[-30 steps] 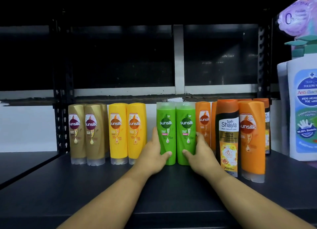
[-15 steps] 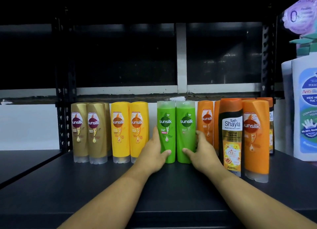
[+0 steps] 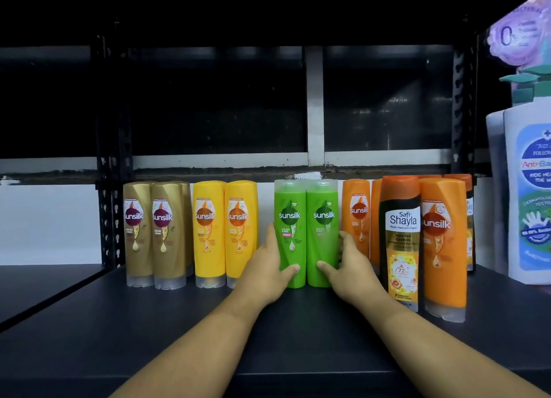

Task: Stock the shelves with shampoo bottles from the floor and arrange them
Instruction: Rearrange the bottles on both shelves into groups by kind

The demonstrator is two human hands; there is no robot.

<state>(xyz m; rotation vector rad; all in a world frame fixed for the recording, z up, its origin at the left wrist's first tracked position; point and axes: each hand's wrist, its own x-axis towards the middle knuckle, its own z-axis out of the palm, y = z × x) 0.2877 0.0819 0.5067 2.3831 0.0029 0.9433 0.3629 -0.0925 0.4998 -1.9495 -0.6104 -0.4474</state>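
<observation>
Shelf (image 3: 89, 338): dark flat board, fills the lower view; all bottles stand on it toward the back.
Rack upright (image 3: 110, 212): black perforated post at rear left, just left of the gold bottles.
Pump bottles (image 3: 527, 195): tall, white, blue label, teal pump heads; far right edge, partly cut off by the frame.
Orange bottles (image 3: 444, 248): cluster at right. One stands forward of the row, cap down; others sit behind it and further back, partly hidden.
Safi Shayla bottle (image 3: 402, 242): black and gold with an orange top, forward in the cluster, touching the front orange bottle on its left.
Gold bottles (image 3: 155, 233): two abreast at the left end of the row, clear caps down; at least one more behind, mostly hidden.
Yellow bottles (image 3: 223, 233): pair side by side, just right of the gold ones, upright.
Left green bottle (image 3: 290, 218): upright mid-row, clear cap up, flank touching its twin.
Right green bottle (image 3: 323, 218): upright, pressed against the left one; small gap to the orange cluster.
Left hand (image 3: 264, 272): wrapped round the lower left flank of the left green bottle, thumb across its front, fingers behind.
Right hand (image 3: 351, 269): mirrors it on the right green bottle, thumb on the front, fingers curled along the right flank.
Base of green pair: appears to sit on the shelf; contact not sharply visible.
</observation>
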